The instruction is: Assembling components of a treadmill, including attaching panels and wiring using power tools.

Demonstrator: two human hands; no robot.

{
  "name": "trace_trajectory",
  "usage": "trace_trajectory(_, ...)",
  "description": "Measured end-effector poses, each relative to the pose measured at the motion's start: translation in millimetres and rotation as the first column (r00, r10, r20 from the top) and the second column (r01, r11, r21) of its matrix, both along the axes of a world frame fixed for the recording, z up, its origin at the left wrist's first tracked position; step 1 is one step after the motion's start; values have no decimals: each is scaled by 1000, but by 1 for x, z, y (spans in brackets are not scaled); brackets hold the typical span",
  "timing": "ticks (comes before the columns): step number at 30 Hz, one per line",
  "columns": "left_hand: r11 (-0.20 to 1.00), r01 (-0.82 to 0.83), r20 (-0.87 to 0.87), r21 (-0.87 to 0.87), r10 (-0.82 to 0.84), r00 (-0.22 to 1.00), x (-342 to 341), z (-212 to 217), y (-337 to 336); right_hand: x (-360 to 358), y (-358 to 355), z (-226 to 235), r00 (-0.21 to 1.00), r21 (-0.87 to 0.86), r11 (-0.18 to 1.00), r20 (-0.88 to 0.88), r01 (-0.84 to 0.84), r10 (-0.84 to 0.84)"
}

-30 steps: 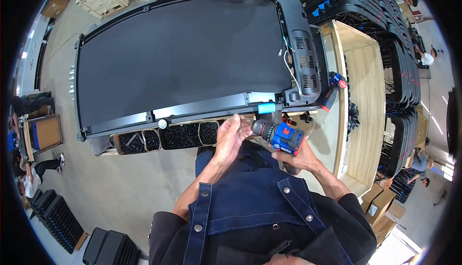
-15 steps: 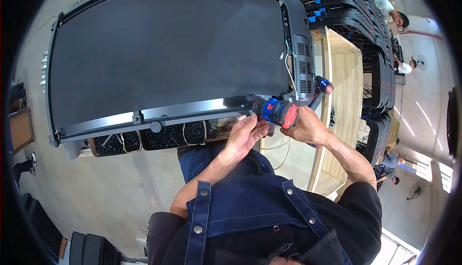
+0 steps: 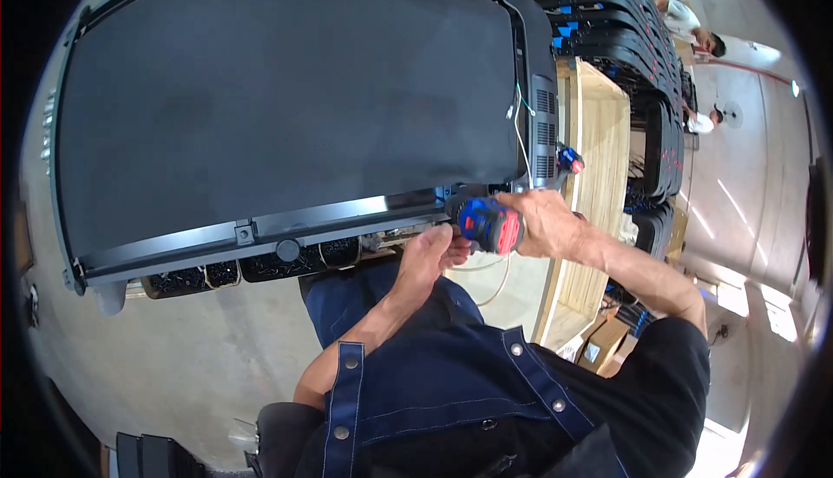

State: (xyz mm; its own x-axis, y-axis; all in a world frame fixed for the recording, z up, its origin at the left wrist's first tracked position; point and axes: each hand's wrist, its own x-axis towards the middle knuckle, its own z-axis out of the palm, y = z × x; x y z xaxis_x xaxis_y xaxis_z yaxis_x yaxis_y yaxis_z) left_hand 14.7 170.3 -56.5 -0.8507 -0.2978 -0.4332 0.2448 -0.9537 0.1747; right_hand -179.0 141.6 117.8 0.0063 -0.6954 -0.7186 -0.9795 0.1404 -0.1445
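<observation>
1. The right hand (image 3: 551,226) is wrapped around the blue, red and black drill (image 3: 488,224), whose handle is mostly hidden behind the palm and fingers.
2. The drill is at the near edge of the frame (image 3: 173,258), by its right-hand end; the nose is turned left toward the frame, and the red end faces down and right.
3. The left hand (image 3: 425,254) has its fingers bent just below the drill's nose. I cannot tell whether they pinch anything small or touch the drill.
4. A wide black belt (image 3: 286,88) fills the frame, with a shiny rail (image 3: 360,207) along its near side.
5. On that side sit a small bracket (image 3: 244,232) and, to its right, a round black knob (image 3: 288,251).
6. Black bins (image 3: 269,277) of small dark parts show below the frame's near edge.
7. Thin wires (image 3: 522,135) lie at the belt's right end, beside a vented cover (image 3: 544,127).
8. A second drill (image 3: 569,161) is between that cover and a wooden crate (image 3: 607,131).
9. A pale cord (image 3: 501,291) curves below the drill in use.
10. Beyond the crate, black frames are stacked (image 3: 599,36).
</observation>
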Motion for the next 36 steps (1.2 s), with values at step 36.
trace_trajectory(36,999,12,175,-31,-6,985,12,-2,7,-60,51,18,830,30,873,298,486,-472)
